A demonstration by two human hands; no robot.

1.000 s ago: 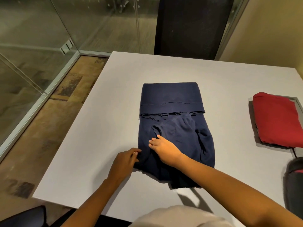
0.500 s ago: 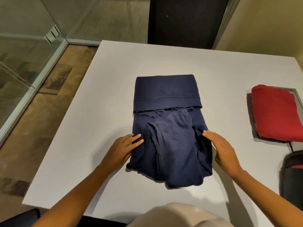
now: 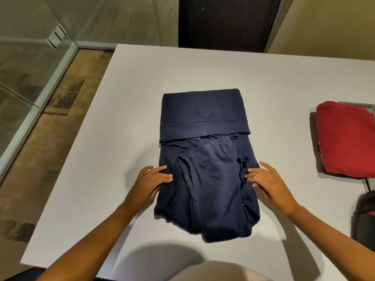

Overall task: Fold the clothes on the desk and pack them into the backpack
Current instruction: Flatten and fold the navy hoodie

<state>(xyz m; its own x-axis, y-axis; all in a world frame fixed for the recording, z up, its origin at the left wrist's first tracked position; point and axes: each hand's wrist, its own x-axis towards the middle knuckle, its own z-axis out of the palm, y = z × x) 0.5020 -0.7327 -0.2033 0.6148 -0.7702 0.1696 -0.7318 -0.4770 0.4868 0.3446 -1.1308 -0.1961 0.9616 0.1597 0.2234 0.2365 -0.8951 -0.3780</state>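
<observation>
navy garment [image 3: 205, 179] sits mid-tabletop [image 3: 121, 118], far end folded back over itself, near end loose and bunched. left hand [image 3: 148, 183] and right hand [image 3: 269, 187] flank it, fingers near straight, tips resting on its side edges, gripping nothing. looks soft, light, floppy: likely sags if lifted by one corner. best pinch both near corners. backpack [image 3: 365, 216] at right edge.

White desk [image 3: 142, 98] — navy garment [image 3: 205, 159], red stack [image 3: 349, 138], dark backpack [image 3: 365, 216]
</observation>
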